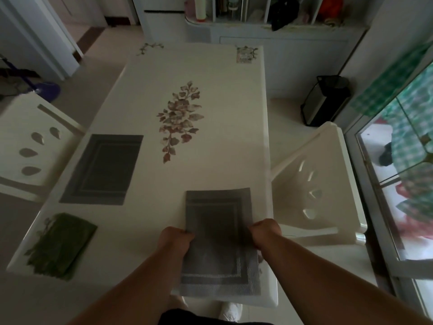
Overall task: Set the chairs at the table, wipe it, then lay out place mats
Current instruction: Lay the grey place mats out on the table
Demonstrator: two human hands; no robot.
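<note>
From the head camera, the person's left hand point(174, 240) and right hand point(266, 233) are both curled shut on the long edges of a grey place mat point(220, 233), one hand to each side, holding it over the near right corner of the white table point(210, 73). The mat's far end reaches onto the tabletop, while its near end overhangs the table's near edge; whether the far end already rests flat is hard to tell in this dim light. A second grey place mat point(103, 168) lies flat on the left side, in front of the left chair point(28, 146). The right chair point(314, 184) stands beside the table's right edge, turned somewhat askew rather than squarely tucked in. A green cloth point(62, 246) lies crumpled on the near left corner, which suggests the wiping is done. Judging by this, the chairs and wiping are behind, one mat is laid, and this one remains to be placed and squared.
</note>
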